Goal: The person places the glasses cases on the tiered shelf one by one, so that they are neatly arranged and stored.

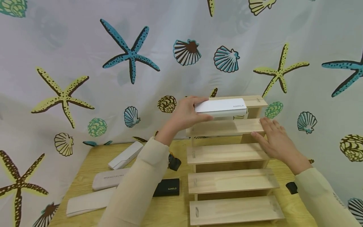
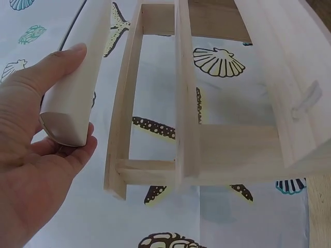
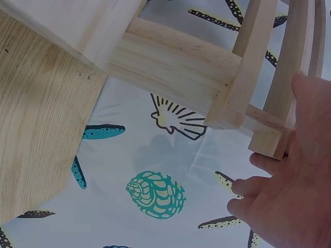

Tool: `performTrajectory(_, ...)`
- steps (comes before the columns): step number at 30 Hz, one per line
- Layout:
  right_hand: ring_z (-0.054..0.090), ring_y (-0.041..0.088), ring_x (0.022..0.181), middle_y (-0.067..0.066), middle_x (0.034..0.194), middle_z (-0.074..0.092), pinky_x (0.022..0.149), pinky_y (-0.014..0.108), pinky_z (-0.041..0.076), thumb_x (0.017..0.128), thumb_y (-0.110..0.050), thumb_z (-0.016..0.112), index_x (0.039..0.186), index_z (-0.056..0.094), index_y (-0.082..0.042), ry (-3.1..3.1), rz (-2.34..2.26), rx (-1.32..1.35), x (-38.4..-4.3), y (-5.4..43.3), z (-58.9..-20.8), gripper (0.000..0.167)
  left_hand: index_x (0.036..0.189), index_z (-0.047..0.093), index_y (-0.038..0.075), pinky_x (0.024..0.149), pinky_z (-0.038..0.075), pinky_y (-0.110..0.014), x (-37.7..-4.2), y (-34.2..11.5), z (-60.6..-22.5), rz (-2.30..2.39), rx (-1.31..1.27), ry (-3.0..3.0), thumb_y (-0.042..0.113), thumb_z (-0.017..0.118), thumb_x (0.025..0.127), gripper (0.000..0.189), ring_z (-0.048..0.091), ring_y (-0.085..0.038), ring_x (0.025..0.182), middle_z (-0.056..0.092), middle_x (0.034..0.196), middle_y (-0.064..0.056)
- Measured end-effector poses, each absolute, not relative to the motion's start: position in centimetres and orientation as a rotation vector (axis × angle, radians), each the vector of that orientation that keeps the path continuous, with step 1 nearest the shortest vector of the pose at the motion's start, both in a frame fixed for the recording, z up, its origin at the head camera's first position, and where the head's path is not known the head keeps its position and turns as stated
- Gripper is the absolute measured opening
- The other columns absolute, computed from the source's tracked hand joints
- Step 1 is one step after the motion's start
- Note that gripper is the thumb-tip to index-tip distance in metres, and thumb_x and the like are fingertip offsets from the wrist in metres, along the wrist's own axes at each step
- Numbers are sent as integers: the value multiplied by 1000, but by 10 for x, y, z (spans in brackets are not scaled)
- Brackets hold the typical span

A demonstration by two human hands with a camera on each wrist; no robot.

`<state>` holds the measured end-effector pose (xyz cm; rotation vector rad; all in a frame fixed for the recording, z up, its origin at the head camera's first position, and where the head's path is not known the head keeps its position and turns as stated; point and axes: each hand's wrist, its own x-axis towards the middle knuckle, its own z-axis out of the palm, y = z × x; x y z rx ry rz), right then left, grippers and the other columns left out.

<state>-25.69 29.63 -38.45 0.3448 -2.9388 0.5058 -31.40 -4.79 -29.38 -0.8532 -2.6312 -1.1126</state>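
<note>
My left hand [image 1: 188,110] grips a white glasses case [image 1: 221,106] with KANOLD printed on it, thumb on one side and fingers on the other. In the head view the case overlaps the top tier of a stepped wooden display rack [image 1: 227,126]; in the left wrist view it appears beside the top slats [image 2: 121,103], with a gap between. At the rack's right end, my right hand [image 1: 276,138] touches an upper shelf with its fingers extended. The right wrist view shows that hand against the slat ends [image 3: 269,142].
Left of the rack on the wooden table lie a white box-shaped case [image 1: 126,155], a pale lettered case [image 1: 109,179], a white flap case [image 1: 89,201] and a black KANOLD case [image 1: 167,187]. Small dark objects [image 1: 174,162] lie near the rack. A patterned curtain [image 1: 158,116] hangs behind.
</note>
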Motion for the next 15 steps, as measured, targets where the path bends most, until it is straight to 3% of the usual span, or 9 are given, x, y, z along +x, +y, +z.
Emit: performTrajectory(15, 12, 61, 155, 33, 171, 16, 124, 73, 12, 112, -55, 39, 165, 16, 7, -2925, 502, 353, -258, 298, -385, 85, 151, 57, 7, 100, 54, -40, -342, -1, -298, -1113, -853, -2713, 25, 87, 89, 72, 58, -28, 123, 63, 141, -15)
